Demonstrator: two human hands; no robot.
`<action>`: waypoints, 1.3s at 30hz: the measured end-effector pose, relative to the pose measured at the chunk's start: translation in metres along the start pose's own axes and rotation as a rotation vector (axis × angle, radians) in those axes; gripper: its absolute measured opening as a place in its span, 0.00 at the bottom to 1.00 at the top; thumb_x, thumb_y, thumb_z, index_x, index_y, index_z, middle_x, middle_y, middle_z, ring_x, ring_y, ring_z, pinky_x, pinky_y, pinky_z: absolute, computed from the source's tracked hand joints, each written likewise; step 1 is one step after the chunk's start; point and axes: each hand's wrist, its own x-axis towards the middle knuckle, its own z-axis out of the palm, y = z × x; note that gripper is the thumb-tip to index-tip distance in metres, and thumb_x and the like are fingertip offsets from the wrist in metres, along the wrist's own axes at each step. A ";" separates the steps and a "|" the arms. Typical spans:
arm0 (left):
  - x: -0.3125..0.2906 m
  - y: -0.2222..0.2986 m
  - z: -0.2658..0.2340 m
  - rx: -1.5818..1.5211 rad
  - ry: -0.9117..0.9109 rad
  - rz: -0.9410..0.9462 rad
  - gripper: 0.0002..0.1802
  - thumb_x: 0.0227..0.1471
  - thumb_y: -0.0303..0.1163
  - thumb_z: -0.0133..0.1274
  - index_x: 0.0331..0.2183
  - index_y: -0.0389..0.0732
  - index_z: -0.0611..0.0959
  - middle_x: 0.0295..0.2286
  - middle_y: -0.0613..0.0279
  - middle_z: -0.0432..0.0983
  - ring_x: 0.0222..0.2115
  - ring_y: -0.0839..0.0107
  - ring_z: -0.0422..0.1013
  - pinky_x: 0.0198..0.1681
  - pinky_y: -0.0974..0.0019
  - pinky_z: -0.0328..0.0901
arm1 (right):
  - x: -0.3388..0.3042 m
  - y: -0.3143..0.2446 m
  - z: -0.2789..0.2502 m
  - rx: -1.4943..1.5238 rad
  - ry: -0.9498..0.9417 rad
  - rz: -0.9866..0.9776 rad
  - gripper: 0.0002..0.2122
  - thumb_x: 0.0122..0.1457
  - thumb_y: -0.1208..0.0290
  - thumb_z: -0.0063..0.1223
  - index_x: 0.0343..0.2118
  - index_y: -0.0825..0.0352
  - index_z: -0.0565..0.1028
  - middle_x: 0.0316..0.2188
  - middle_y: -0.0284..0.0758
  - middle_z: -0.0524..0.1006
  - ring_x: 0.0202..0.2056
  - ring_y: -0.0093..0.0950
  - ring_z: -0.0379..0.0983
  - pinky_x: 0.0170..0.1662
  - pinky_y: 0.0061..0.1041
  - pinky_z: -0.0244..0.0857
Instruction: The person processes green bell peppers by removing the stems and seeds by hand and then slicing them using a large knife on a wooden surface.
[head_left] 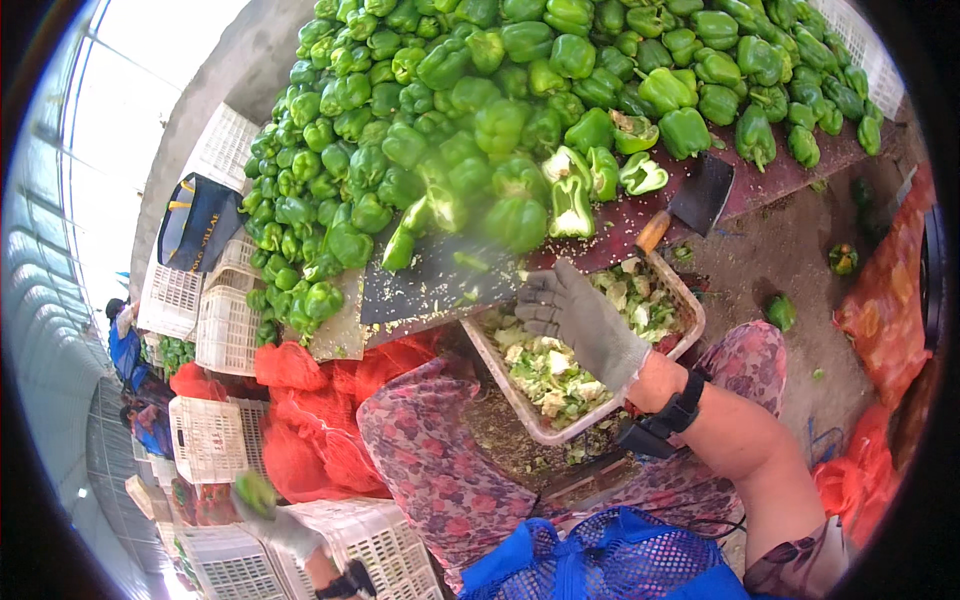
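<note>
At the lower left, over white crates, my left hand (285, 530) in a grey glove is closed around a green bell pepper (256, 493); both are somewhat blurred. My right hand (580, 318), also gloved, reaches above a pale plastic tray (548, 437) filled with chopped pepper cores and trimmings (545, 375). Its fingers are stretched toward the dark cutting board (420, 285) and hold nothing. Bits of pepper and seeds dot that board. Several cut pepper pieces (572, 205) lie at its far edge. A cleaver (703, 192) with a wooden handle rests to the right, beyond the tray.
A big heap of whole green bell peppers (420, 90) covers the table. White crates (205, 440) and red mesh sacks (310, 420) stand on the left. More red mesh (860, 470) lies at the right. Loose peppers (780, 312) are on the floor. People (125, 345) are far left.
</note>
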 end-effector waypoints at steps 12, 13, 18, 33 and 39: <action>-0.018 0.186 0.146 0.016 -0.452 0.465 0.29 0.44 0.22 0.54 0.51 0.33 0.72 0.52 0.45 0.67 0.53 0.50 0.64 0.59 0.54 0.57 | -0.001 -0.038 0.004 0.099 0.090 -0.248 0.21 0.68 0.53 0.34 0.48 0.69 0.66 0.42 0.40 0.73 0.43 0.33 0.72 0.48 0.33 0.67; -0.028 0.214 0.178 -0.071 -0.539 0.529 0.28 0.44 0.23 0.54 0.50 0.35 0.73 0.50 0.45 0.69 0.51 0.49 0.66 0.57 0.54 0.59 | -0.002 -0.044 0.001 0.121 0.125 -0.255 0.21 0.68 0.53 0.34 0.48 0.69 0.67 0.41 0.40 0.73 0.43 0.33 0.72 0.47 0.33 0.67; -0.069 0.263 0.311 -0.110 -0.776 0.654 0.25 0.46 0.26 0.52 0.49 0.37 0.74 0.50 0.45 0.69 0.49 0.48 0.68 0.53 0.53 0.63 | -0.010 -0.070 -0.011 0.230 0.169 -0.323 0.21 0.68 0.55 0.31 0.46 0.72 0.66 0.39 0.39 0.73 0.43 0.29 0.70 0.47 0.28 0.63; -0.083 0.248 0.391 -0.898 -1.061 -0.462 0.09 0.57 0.26 0.50 0.41 0.39 0.77 0.35 0.56 0.78 0.32 0.60 0.77 0.34 0.61 0.72 | -0.007 -0.094 -0.022 0.310 0.189 -0.287 0.21 0.68 0.53 0.32 0.45 0.69 0.68 0.39 0.39 0.74 0.40 0.30 0.73 0.45 0.29 0.65; -0.084 0.279 0.314 -1.417 -1.194 -1.027 0.10 0.60 0.27 0.46 0.44 0.41 0.73 0.37 0.55 0.77 0.36 0.58 0.77 0.33 0.61 0.75 | -0.006 -0.087 -0.020 0.302 0.169 -0.269 0.20 0.68 0.54 0.33 0.44 0.69 0.68 0.37 0.39 0.75 0.39 0.30 0.73 0.44 0.28 0.66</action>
